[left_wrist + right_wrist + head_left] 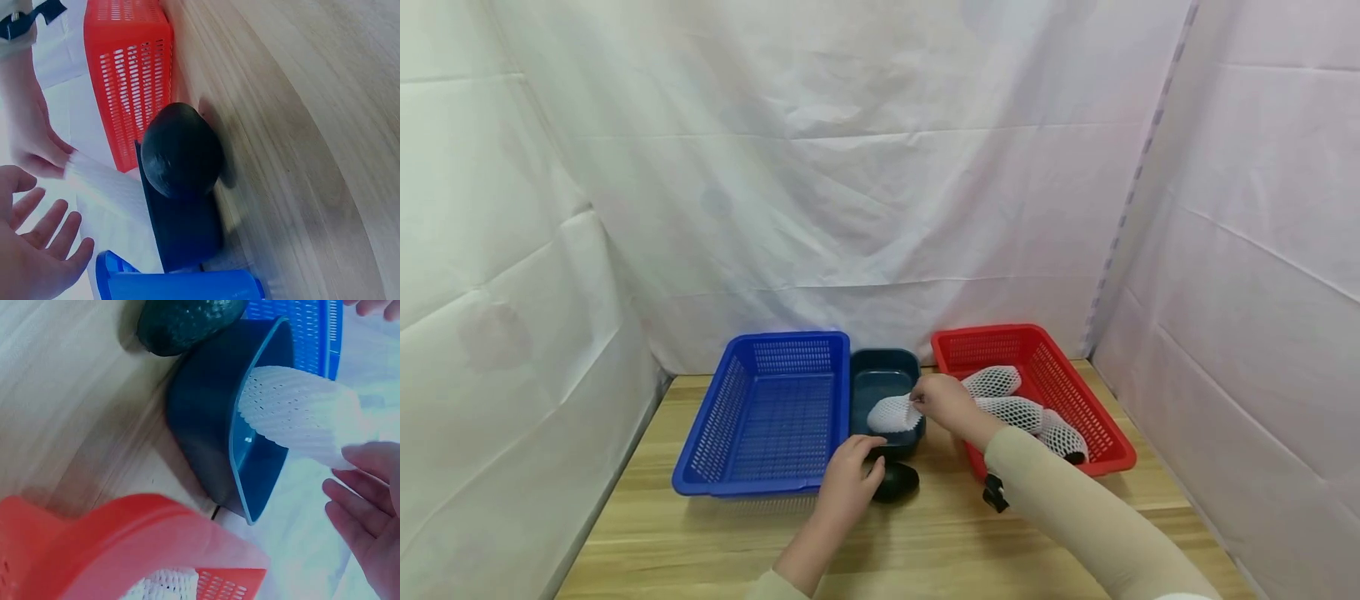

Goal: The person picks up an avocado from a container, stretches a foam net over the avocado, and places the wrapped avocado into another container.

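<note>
My right hand (946, 398) pinches one end of a white foam net sleeve (294, 409) between thumb and finger. The sleeve is held over the small dark teal bin (206, 406), its other end reaching past the rim. No fruit shows inside this sleeve. On the table in front of the bin lies a dark green avocado (180, 153), without a net. Close to the avocado, my left hand (848, 477) hovers with its fingers spread and slightly bent, holding nothing, as the left wrist view (40, 244) shows.
To the left stands a blue plastic basket (688, 454) with slotted walls. On the right, a red basket (1108, 417) holds several white-netted objects (1011, 412), one showing a dark end. White cloth (850, 208) hangs behind and at both sides of the wooden table (647, 533).
</note>
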`<state>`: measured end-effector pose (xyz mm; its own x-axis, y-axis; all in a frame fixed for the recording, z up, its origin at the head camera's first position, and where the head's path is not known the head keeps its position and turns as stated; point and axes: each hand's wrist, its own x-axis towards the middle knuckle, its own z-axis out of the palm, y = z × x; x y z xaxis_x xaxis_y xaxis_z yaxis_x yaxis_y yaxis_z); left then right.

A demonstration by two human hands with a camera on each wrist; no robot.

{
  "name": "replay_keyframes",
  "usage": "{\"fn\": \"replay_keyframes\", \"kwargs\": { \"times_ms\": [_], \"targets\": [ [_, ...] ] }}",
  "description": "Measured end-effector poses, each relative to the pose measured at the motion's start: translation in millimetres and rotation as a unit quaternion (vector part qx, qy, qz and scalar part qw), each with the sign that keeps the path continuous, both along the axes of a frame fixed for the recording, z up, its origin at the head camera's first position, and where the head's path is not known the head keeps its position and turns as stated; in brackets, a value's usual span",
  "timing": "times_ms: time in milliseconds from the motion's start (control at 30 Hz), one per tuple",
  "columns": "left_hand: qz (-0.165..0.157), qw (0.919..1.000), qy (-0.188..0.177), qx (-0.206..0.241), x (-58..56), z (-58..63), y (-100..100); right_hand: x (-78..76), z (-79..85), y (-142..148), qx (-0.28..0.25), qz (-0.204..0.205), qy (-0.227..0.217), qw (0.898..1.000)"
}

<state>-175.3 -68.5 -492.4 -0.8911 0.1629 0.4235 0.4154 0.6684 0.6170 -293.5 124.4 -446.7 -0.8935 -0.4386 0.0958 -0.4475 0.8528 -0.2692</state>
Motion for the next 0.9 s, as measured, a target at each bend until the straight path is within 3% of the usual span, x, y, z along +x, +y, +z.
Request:
{"fn": "replay_keyframes", "kwargs": {
  "times_ms": [133, 367, 500, 667, 900],
  "targets": [
    [0.015, 0.9998, 0.012, -0.011, -1.4, -2.0, -3.8, 11.3, 3.2, 15.1, -0.089, 0.003, 0.029, 0.996],
    [0.018, 0.9993, 0.016, -0.027, -4.2, -3.1, -8.6, 33.3, 8.1, 34.9, -0.229, 0.032, 0.030, 0.972],
    [0.005, 0.9976, 0.033, -0.060, -7.5, -1.2, -6.1, 46.7, 11.8, 40.8, -0.255, 0.045, 0.035, 0.965],
    [-0.018, 0.9940, 0.007, -0.107, -9.0, 1.8, -0.4, 63.4, 16.6, 46.0, -0.276, 0.033, 0.011, 0.961],
    [-0.019, 0.9922, 0.005, -0.123, -7.7, 7.5, 5.8, 78.4, 25.3, 51.1, -0.279, 0.029, -0.028, 0.959]
  ]
}}
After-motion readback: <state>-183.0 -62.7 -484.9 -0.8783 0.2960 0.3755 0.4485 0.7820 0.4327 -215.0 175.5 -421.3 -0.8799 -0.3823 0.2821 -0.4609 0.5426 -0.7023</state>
